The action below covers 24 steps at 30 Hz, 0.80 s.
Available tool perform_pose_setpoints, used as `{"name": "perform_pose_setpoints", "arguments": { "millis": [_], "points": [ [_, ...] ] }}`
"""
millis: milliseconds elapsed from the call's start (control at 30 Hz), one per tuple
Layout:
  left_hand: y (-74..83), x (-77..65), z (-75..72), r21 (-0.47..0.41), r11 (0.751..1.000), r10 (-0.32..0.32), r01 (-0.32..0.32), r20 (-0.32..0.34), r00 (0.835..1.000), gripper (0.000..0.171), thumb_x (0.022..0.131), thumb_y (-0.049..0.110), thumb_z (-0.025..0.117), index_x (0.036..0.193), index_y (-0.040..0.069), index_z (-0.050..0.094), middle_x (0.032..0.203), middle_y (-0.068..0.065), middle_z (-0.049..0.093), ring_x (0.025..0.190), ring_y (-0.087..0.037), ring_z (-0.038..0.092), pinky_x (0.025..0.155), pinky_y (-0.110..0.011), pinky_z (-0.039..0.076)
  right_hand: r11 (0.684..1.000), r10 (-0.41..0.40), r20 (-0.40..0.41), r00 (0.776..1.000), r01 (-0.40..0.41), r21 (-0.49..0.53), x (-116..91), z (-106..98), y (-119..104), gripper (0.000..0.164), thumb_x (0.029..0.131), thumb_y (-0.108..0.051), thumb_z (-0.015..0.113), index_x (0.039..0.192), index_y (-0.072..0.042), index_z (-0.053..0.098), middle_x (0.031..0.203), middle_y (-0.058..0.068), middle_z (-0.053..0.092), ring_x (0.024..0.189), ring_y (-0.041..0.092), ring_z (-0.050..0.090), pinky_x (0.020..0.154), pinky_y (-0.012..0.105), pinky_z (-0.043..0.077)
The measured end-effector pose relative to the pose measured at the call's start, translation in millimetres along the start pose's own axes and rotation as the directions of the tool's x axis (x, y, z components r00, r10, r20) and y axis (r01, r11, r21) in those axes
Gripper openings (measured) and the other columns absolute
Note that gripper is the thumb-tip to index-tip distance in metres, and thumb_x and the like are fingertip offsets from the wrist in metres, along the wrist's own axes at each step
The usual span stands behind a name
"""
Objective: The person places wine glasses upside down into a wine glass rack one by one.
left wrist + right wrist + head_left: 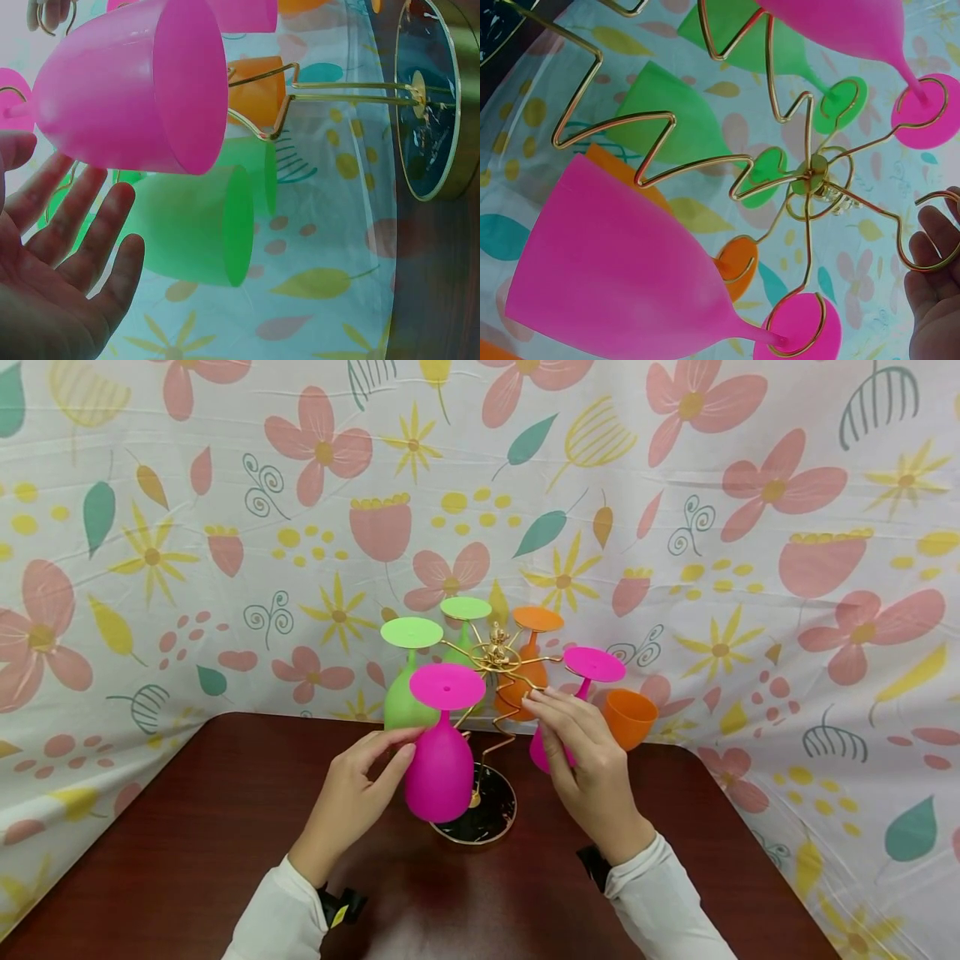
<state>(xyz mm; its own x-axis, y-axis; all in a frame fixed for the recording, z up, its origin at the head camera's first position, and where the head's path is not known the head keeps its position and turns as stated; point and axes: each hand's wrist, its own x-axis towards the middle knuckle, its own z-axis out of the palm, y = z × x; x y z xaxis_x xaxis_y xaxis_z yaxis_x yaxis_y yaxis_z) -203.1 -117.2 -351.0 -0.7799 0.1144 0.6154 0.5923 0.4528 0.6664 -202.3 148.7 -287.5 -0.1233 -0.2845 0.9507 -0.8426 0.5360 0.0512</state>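
Note:
A gold wire rack [497, 653] with a round dark base [495, 810] carries stemmed goblets upside down by their feet. My left hand [348, 789], fingers spread, is at the left side of the front magenta goblet [441, 777]; whether the fingertips touch it I cannot tell. The fingers of my right hand [939, 259] rest against a bare rack hook [928, 268], loosely bent. Behind that hand hangs another magenta goblet [595, 665], partly hidden. Two green goblets [411, 689] hang at the left and back, and an orange goblet [525, 681] at the back right.
Another orange goblet [632, 720] stands mouth up at the right, its lower part hidden by my right hand. The rack stands on a dark red-brown table [225, 827]. A flower-printed cloth [315, 552] hangs close behind the table.

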Motion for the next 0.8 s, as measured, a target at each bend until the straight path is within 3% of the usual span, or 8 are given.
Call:
{"name": "perform_pose_setpoints", "arguments": {
  "millis": [233, 400, 500, 800],
  "points": [
    [-7.0, -8.9, -4.0, 0.030, 0.999, 0.013, -0.013, -0.001, 1.000, 0.035, 0.093, 0.035, 0.055, 0.127, 0.029, 0.055, 0.115, 0.010, 0.059, 0.103, -0.004, 0.056, 0.084, -0.030, 0.050, 1.000, -0.003, -0.012, 1.000, 0.003, 0.008, 0, 1, 0, 0.024, 0.095, -0.014, 0.054, 0.110, -0.002, 0.067, 0.110, 0.015, 0.066, 0.114, 0.027, 0.057, 0.103, 0.034, 0.041],
    [-13.8, -19.6, -2.5, 0.129, 0.991, 0.050, -0.045, -0.030, 0.998, 0.044, 0.092, 0.033, 0.057, 0.134, 0.021, 0.049, 0.130, 0.006, 0.052, 0.120, -0.009, 0.049, 0.096, -0.035, 0.045, 1.000, -0.004, -0.014, 1.000, 0.004, 0.010, 0, 2, 1, 0.024, 0.095, -0.013, 0.054, 0.110, -0.002, 0.067, 0.110, 0.015, 0.066, 0.115, 0.027, 0.057, 0.103, 0.034, 0.041],
    [-18.6, -27.5, 0.6, 0.184, 0.982, 0.049, -0.046, -0.011, 0.999, 0.052, 0.092, 0.035, 0.057, 0.139, 0.019, 0.042, 0.139, 0.003, 0.044, 0.129, -0.011, 0.041, 0.102, -0.039, 0.040, 1.000, -0.006, -0.016, 1.000, 0.006, 0.007, -1, 2, 1, 0.024, 0.095, -0.014, 0.054, 0.110, -0.002, 0.067, 0.110, 0.015, 0.066, 0.114, 0.027, 0.057, 0.103, 0.034, 0.042],
    [-26.9, -37.8, 1.8, 0.290, 0.956, 0.032, -0.040, 0.033, 0.999, 0.056, 0.094, 0.039, 0.052, 0.142, 0.017, 0.036, 0.142, -0.003, 0.039, 0.131, -0.022, 0.038, 0.102, -0.053, 0.035, 1.000, -0.001, -0.021, 1.000, 0.001, 0.004, -2, 2, 1, 0.023, 0.094, -0.012, 0.054, 0.110, -0.001, 0.067, 0.110, 0.015, 0.066, 0.115, 0.027, 0.057, 0.101, 0.036, 0.042]
  ]
}}
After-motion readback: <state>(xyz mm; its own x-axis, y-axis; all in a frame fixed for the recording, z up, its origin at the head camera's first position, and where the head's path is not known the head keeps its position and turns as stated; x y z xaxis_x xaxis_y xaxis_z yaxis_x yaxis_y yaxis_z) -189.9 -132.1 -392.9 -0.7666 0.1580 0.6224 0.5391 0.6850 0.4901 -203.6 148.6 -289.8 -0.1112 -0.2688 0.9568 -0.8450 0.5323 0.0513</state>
